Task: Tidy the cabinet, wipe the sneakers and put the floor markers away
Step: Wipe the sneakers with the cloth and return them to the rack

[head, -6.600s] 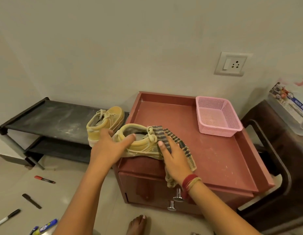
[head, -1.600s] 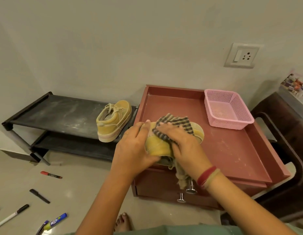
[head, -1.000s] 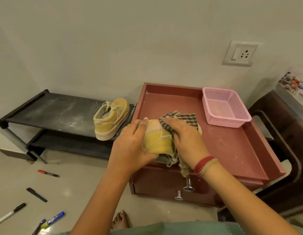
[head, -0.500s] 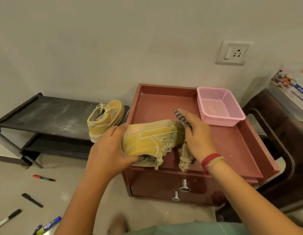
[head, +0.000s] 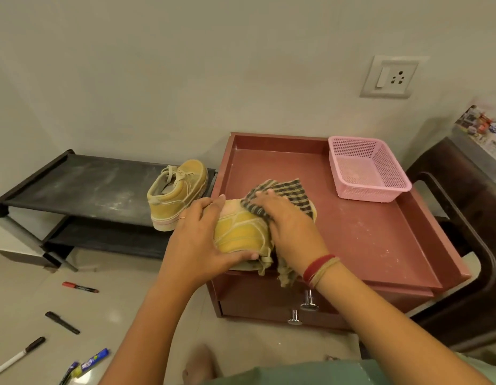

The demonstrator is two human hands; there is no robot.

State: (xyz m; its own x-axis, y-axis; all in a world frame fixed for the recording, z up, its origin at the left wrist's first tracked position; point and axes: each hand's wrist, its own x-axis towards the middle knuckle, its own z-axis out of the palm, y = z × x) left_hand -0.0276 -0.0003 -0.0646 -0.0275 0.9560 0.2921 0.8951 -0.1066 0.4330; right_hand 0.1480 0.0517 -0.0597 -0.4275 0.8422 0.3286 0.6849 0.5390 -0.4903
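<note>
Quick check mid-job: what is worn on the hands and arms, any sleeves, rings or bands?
Both forearms are bare, with no sleeves in view. The left hand wears a thin ring on one finger. The right hand has red threads and a tan thread round its wrist. No gloves, no watch.

Left hand (head: 198, 237) grips yellow sneaker (head: 238, 232), tipped on its side at front edge of red cabinet (head: 366, 240). Right hand (head: 291, 232) holds checked cloth (head: 280, 194) against it. Pink basket (head: 366, 168) at rear right. Second sneaker (head: 177, 193) upright on black rack (head: 88, 184). Markers (head: 62, 322) scattered on floor (head: 124, 295).
</note>
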